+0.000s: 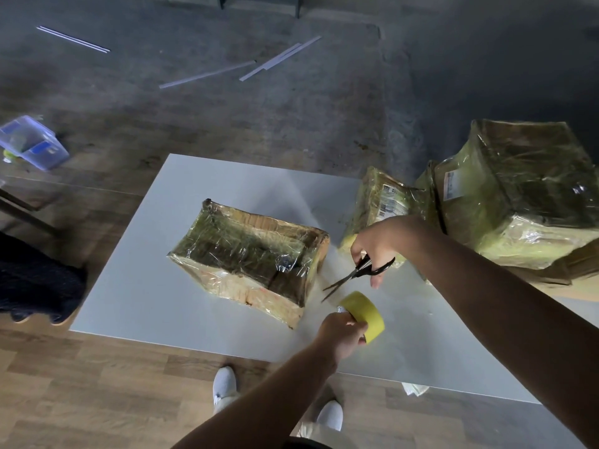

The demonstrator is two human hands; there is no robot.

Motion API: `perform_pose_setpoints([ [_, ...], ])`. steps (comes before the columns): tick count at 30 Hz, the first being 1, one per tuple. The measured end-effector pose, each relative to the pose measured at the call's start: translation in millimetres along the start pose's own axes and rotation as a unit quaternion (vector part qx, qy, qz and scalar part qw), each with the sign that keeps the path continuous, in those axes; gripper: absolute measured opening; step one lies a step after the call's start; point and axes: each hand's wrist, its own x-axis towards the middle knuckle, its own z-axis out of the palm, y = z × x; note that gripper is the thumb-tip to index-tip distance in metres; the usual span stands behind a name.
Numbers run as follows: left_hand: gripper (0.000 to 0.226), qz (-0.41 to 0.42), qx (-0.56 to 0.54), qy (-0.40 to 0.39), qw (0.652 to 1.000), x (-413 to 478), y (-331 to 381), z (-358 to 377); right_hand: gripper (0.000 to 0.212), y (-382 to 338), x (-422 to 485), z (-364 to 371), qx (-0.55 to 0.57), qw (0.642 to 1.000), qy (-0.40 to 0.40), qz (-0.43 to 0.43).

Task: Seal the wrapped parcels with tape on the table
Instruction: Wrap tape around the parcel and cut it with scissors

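A film-wrapped cardboard parcel (249,257) lies flat on the white table (146,286), just left of the right hand (372,244), which holds black scissors (359,273) with the blades parted. The left hand (340,335) grips a yellow tape roll (364,314). A smaller wrapped parcel (379,205) stands just beyond the right hand, and a larger parcel (518,189) farther right.

wrapped parcel (249,257) mid-table, stacked parcels (505,196) crowding right edge, bare table (136,286) left

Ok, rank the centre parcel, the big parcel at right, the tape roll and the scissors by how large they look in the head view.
1. big parcel at right
2. centre parcel
3. scissors and tape roll: too alike to rank; the left hand hides part of the roll.
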Motion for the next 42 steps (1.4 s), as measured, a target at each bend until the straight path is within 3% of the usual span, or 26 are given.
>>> perform_pose_setpoints([
  [5,0.016,0.019,0.055,-0.003,0.998,4.8,-0.9,2.0,0.074,9.5,3.9,30.4,0.047,0.996,0.029,0.071],
  [16,0.041,0.061,0.114,0.023,0.991,13.4,-4.9,-2.1,0.047,-3.1,37.7,159.4,0.155,0.955,0.132,0.214],
  [19,0.014,0.055,0.074,0.015,0.996,13.1,-5.1,-5.1,0.052,-17.4,42.6,175.1,0.164,0.951,0.143,0.219],
  [22,0.013,0.056,0.078,0.031,0.995,20.0,-10.2,-8.2,0.042,-21.6,45.0,175.1,0.168,0.943,0.177,0.225],
  [26,0.01,0.041,0.043,0.038,0.998,19.6,-6.5,-9.7,0.034,-25.3,39.4,170.4,0.205,0.926,0.243,0.201],
  [28,0.009,0.026,0.006,0.045,0.999,22.7,-5.6,-9.9,0.032,-29.1,33.9,165.7,0.285,0.903,0.281,0.157],
  [31,0.01,0.03,-0.011,0.054,0.998,24.5,-5.5,-12.7,0.025,-32.7,24.3,161.2,0.421,0.867,0.25,0.09],
  [34,0.009,0.049,-0.003,0.07,0.996,22.1,-5.0,-16.7,0.021,-32.6,12.9,163.2,0.534,0.808,0.244,0.051],
  [35,0.009,0.053,0.004,0.075,0.996,21.1,-4.4,-17.3,0.016,-34.3,10.2,163.0,0.529,0.808,0.256,0.044],
  [37,0.02,0.072,0.066,0.095,0.991,17.0,-2.1,-15.0,0.013,-40.4,10.6,164.1,0.442,0.843,0.302,0.053],
  [39,0.031,0.085,0.191,0.075,0.975,8.5,0.1,-14.8,0.016,-51.3,9.2,157.8,0.337,0.874,0.343,0.071],
  [42,0.029,0.128,0.396,-0.028,0.909,-17.5,11.6,-19.3,0.02,-67.8,19.7,147.7,0.246,0.926,0.274,0.081],
])
